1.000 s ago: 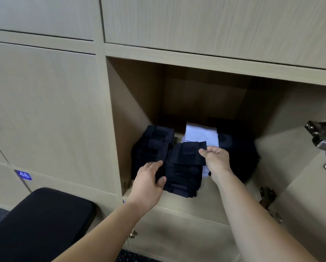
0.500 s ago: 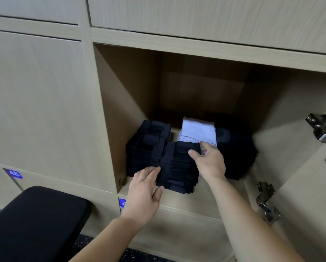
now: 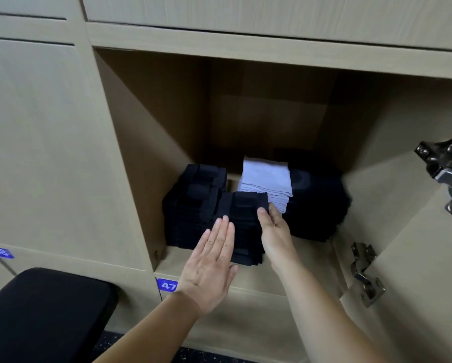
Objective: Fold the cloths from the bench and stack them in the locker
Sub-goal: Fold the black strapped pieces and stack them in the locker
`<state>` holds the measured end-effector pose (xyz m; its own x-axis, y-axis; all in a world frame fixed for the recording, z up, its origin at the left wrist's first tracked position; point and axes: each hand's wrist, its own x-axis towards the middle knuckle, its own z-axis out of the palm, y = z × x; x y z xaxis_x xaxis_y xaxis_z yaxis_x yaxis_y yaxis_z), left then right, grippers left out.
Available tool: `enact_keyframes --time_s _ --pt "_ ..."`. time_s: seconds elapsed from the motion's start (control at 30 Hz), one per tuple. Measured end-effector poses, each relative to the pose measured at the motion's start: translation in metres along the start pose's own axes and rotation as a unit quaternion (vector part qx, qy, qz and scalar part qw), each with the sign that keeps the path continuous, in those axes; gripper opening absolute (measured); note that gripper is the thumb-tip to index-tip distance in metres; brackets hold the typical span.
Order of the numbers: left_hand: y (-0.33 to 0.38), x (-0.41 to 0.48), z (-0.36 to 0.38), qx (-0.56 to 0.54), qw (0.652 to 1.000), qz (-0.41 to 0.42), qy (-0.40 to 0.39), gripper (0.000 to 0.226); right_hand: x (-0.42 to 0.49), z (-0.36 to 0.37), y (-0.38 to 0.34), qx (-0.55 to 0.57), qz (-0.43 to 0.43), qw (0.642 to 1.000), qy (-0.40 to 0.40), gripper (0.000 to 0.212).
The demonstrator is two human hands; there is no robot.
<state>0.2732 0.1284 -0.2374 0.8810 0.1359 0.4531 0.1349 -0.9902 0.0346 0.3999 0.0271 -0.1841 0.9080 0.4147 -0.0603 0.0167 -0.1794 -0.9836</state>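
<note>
The locker (image 3: 146, 142) is standing open, its upper half lying free above the piles — a hand could pass there. On its floor, black cloth stacks (image 3: 193, 205) are crowding the left wall, a front stack (image 3: 241, 224) is blocking the middle, a white stack (image 3: 266, 179) is sitting behind, and a dark bundle (image 3: 316, 197) is filling the right. A bare strip of floor is showing at front right. Door hinges (image 3: 366, 276) are jutting in on the right — the bench (image 3: 44, 310) is sitting low left.

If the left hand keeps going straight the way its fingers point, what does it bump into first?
Most likely the front black cloth stack. The left hand is flat, with its fingertips right at that stack's front face; whether they already touch is unclear.
</note>
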Motion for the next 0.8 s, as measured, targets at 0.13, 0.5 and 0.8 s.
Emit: enact_keyframes --time_s 0.13,0.5,0.8 --pt "-0.004 0.002 0.004 0.01 1.0 0.008 0.001 0.068 0.0 0.004 0.002 -0.062 -0.035 0.997 -0.007 0.056" --pt "-0.001 -0.015 0.009 0.02 0.998 0.037 0.051 0.052 -0.01 -0.018 -0.002 -0.228 -0.187 0.955 0.021 0.054" --pt "-0.015 -0.009 0.033 0.099 0.973 0.177 0.109 0.048 -0.008 -0.018 0.003 -0.386 -0.255 0.886 -0.02 0.058"
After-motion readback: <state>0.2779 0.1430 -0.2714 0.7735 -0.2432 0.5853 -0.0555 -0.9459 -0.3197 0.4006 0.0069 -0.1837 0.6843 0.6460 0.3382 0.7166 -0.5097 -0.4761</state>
